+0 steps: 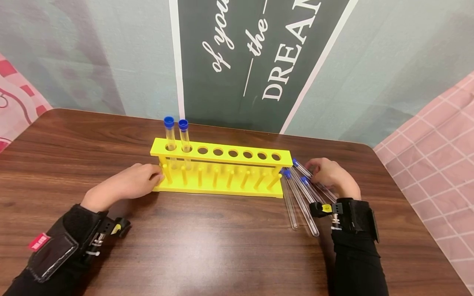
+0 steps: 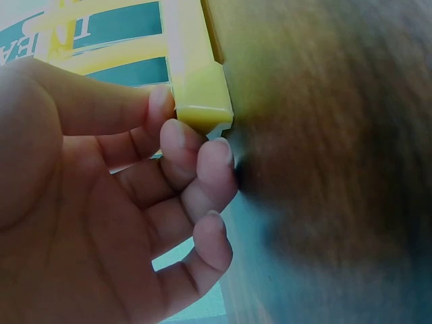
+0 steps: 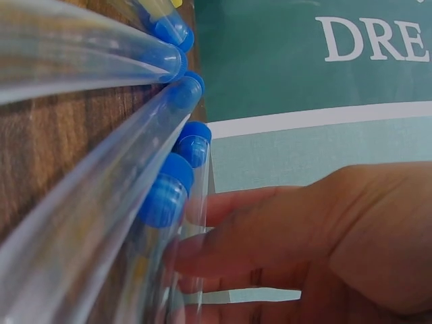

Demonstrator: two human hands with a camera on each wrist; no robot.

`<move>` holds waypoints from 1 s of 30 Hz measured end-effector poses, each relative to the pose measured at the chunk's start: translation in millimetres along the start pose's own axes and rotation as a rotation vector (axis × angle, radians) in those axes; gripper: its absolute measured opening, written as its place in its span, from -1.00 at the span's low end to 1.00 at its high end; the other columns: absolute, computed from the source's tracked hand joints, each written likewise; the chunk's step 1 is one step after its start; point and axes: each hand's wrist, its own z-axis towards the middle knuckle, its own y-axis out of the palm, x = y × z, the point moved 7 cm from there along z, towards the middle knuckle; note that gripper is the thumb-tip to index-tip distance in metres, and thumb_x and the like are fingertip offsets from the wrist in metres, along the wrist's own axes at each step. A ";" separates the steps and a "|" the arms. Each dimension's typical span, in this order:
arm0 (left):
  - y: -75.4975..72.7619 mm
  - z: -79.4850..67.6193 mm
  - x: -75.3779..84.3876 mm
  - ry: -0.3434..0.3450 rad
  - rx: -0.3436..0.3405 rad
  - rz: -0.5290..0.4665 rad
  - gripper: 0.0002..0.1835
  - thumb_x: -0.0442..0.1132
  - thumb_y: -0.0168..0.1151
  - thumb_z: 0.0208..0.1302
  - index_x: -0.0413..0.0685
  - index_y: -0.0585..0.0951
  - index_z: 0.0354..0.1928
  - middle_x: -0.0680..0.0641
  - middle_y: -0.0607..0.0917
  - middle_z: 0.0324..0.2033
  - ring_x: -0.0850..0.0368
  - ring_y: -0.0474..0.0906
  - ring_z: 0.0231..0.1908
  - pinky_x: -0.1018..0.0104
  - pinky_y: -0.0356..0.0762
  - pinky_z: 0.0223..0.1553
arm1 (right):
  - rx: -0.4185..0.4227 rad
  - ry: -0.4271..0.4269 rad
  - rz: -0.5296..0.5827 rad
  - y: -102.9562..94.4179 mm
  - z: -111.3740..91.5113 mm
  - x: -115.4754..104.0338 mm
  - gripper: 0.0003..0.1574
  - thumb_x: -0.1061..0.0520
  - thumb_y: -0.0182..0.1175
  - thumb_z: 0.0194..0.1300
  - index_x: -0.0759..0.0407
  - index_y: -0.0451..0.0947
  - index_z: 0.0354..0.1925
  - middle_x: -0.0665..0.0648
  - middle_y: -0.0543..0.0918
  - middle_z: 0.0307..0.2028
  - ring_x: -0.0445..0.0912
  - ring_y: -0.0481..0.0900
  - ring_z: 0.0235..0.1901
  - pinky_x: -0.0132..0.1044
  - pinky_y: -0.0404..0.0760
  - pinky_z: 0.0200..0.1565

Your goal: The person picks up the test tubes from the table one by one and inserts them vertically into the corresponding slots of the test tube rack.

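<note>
Head view gives me the layout: the left hand pinches the end of the yellow rack beside it with thumb and forefinger, while the right hand reaches in among loose capped tubes lying between it and the rack's other end. On the right wrist view, thumb and fingers lie about one tube, but I cannot tell whether they have closed on it. Two upright tubes stand in the holes closest to the left hand; six unfilled holes run from there toward the right hand.

I judge the step to be picking a single tube out of the pile. I would want the pinch just below its blue cap, fingertips on one barrel only, since the neighbours lie close and could roll. Raising the capped end first should avoid dragging others across the table. From the left hand I would ask light pressure, enough to stop the rack sliding without tilting it.
</note>
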 end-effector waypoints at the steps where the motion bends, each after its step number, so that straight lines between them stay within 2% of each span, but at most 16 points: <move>1: 0.0 0.0 -0.2 -0.001 0.000 0.000 -0.77 -0.30 -0.05 0.34 -0.13 0.42 -0.51 0.00 0.29 -0.67 0.16 0.20 -0.65 0.32 0.19 -0.56 | 0.002 0.000 -0.001 -0.1 -0.1 0.6 -0.56 0.40 0.08 0.07 0.34 0.39 -0.01 0.13 0.40 -0.54 -0.07 0.35 -0.60 -0.29 0.38 -0.61; 8: -0.1 0.4 -0.5 -0.009 -0.001 0.002 -0.79 -0.29 -0.04 0.33 -0.16 0.44 -0.48 0.00 0.30 -0.67 0.15 0.21 -0.64 0.31 0.20 -0.56 | 0.021 -0.006 -0.005 -3.2 -2.8 -0.7 -0.56 0.40 0.07 0.08 0.34 0.39 -0.01 0.15 0.42 -0.52 -0.06 0.37 -0.59 -0.28 0.42 -0.60; 14: 0.1 0.5 -0.7 -0.011 -0.001 0.002 -0.81 -0.29 -0.03 0.33 -0.18 0.45 -0.45 -0.01 0.30 -0.66 0.15 0.23 -0.64 0.32 0.21 -0.56 | 0.038 -0.057 -0.022 -7.5 -7.8 -7.8 -0.53 0.40 0.05 0.03 0.37 0.40 -0.01 0.16 0.44 -0.48 -0.04 0.36 -0.54 -0.25 0.34 -0.52; 21: 0.3 0.5 -0.7 -0.011 -0.001 0.000 -0.81 -0.29 -0.03 0.33 -0.20 0.46 -0.43 -0.01 0.30 -0.66 0.15 0.23 -0.63 0.32 0.22 -0.56 | 0.072 -0.101 -0.053 -13.1 -13.5 -14.8 -0.55 0.40 0.05 0.04 0.33 0.43 -0.02 0.14 0.44 -0.48 -0.03 0.37 -0.49 -0.22 0.34 -0.45; 30: 0.2 -0.1 0.5 -0.014 -0.008 -0.002 -0.82 -0.30 -0.03 0.33 -0.22 0.47 -0.41 -0.01 0.30 -0.66 0.15 0.23 -0.64 0.32 0.22 -0.56 | 0.084 -0.136 -0.051 -19.0 -20.3 -26.0 -0.58 0.39 0.06 0.06 0.31 0.44 -0.04 0.12 0.41 -0.48 -0.05 0.35 -0.52 -0.24 0.32 -0.48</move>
